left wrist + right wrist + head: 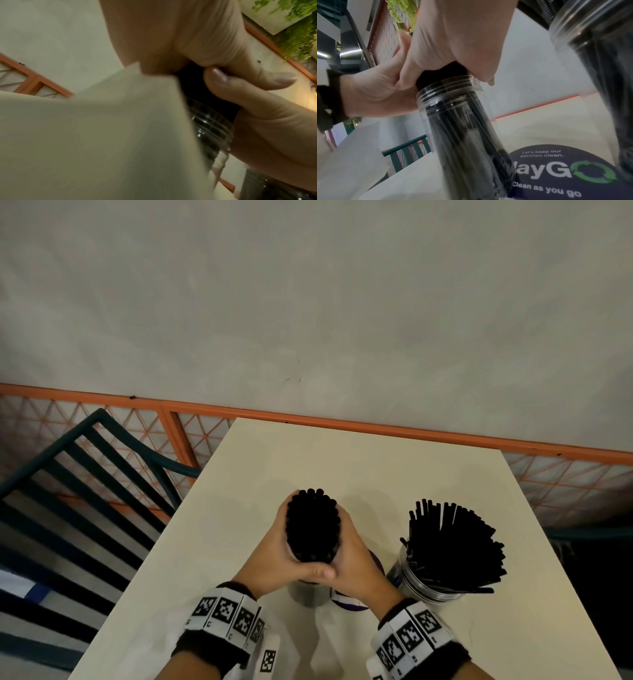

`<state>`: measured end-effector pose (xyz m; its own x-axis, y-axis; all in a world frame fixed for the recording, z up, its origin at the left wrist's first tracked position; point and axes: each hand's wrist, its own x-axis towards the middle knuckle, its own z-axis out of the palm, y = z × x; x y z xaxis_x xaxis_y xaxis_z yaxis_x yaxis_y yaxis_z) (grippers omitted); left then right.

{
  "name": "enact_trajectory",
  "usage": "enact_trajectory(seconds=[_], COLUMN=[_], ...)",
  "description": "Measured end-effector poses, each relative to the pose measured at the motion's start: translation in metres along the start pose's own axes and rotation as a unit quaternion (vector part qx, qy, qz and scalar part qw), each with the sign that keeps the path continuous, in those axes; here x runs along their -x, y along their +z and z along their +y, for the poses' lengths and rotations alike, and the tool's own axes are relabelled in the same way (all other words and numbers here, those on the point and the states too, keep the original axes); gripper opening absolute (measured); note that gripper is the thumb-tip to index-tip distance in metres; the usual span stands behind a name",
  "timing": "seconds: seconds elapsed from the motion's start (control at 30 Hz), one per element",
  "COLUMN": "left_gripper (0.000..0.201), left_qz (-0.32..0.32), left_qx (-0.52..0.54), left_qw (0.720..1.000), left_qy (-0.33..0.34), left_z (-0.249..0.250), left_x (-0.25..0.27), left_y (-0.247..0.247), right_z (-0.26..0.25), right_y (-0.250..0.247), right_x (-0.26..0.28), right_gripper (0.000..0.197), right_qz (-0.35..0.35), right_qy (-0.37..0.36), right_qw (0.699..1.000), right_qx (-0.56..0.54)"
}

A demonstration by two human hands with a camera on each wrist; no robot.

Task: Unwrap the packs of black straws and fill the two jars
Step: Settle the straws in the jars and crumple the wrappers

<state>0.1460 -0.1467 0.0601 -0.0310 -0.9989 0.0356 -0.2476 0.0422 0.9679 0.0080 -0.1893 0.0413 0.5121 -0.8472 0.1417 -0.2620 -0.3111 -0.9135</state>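
A thick bundle of black straws [313,525] stands upright with its lower ends inside a clear plastic jar [308,592] near the table's front. My left hand [274,553] and right hand [356,559] wrap around the bundle from either side, just above the jar's threaded mouth [443,92]. The left thumb crosses the front of the bundle. In the right wrist view the straws [464,128] reach down inside the jar. A second clear jar [428,587] to the right holds a fanned-out mass of black straws [452,546]. No wrapper shows.
The jars stand on a cream table [376,474]. A round purple sticker [556,173] lies on it between them. A dark green slatted chair [85,491] stands at the left, and an orange mesh railing [376,429] runs behind the table.
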Motion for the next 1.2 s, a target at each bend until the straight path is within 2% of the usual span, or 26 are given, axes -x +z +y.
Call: enact_trajectory(seconds=[0.1, 0.3, 0.43, 0.5, 0.57, 0.67, 0.73, 0.8, 0.97, 1.1, 1.2], left_gripper=[0.1, 0.096, 0.094, 0.094, 0.098, 0.119, 0.134, 0.136, 0.14, 0.139, 0.127], left_qz=[0.029, 0.058, 0.079, 0.084, 0.074, 0.04, 0.033, 0.036, 0.012, -0.03, -0.024], left_qx=[0.003, 0.019, 0.027, 0.031, 0.029, 0.016, 0.003, -0.004, -0.018, 0.006, 0.01], left_qw=[1.0, 0.998, 0.996, 0.996, 0.997, 0.999, 0.999, 0.999, 1.0, 0.999, 0.999], left_qy=[-0.005, 0.006, 0.011, 0.008, 0.003, -0.008, -0.016, -0.013, -0.021, -0.021, -0.023], left_z=[-0.001, -0.009, -0.008, -0.008, -0.009, -0.012, -0.013, -0.012, -0.004, -0.001, -0.003], left_x=[-0.002, 0.002, 0.002, 0.002, 0.003, 0.006, 0.011, 0.016, 0.012, 0.005, 0.0], left_y=[0.006, 0.013, 0.016, 0.019, 0.018, 0.014, 0.008, 0.0, -0.013, -0.008, -0.003], right_z=[-0.007, -0.004, -0.007, -0.002, 0.003, 0.01, 0.012, 0.015, 0.007, 0.009, 0.006], right_y=[-0.004, -0.007, -0.008, -0.006, -0.004, -0.006, -0.01, -0.014, -0.016, -0.013, -0.009], right_x=[0.001, 0.005, 0.003, 0.002, 0.003, 0.008, 0.015, 0.024, 0.035, 0.021, 0.008], right_gripper=[0.075, 0.072, 0.065, 0.069, 0.081, 0.094, 0.112, 0.128, 0.126, 0.126, 0.103], right_qz=[0.022, 0.011, 0.002, 0.001, -0.002, -0.011, -0.007, -0.002, 0.02, 0.004, -0.014], right_qy=[0.007, 0.007, 0.021, 0.028, 0.035, 0.044, 0.065, 0.09, 0.08, 0.06, 0.049], right_qw=[1.0, 1.0, 1.0, 1.0, 0.999, 0.999, 0.997, 0.994, 0.994, 0.996, 0.998], right_qx=[-0.001, 0.027, 0.008, 0.002, -0.001, -0.002, -0.032, -0.058, -0.069, -0.066, -0.045])
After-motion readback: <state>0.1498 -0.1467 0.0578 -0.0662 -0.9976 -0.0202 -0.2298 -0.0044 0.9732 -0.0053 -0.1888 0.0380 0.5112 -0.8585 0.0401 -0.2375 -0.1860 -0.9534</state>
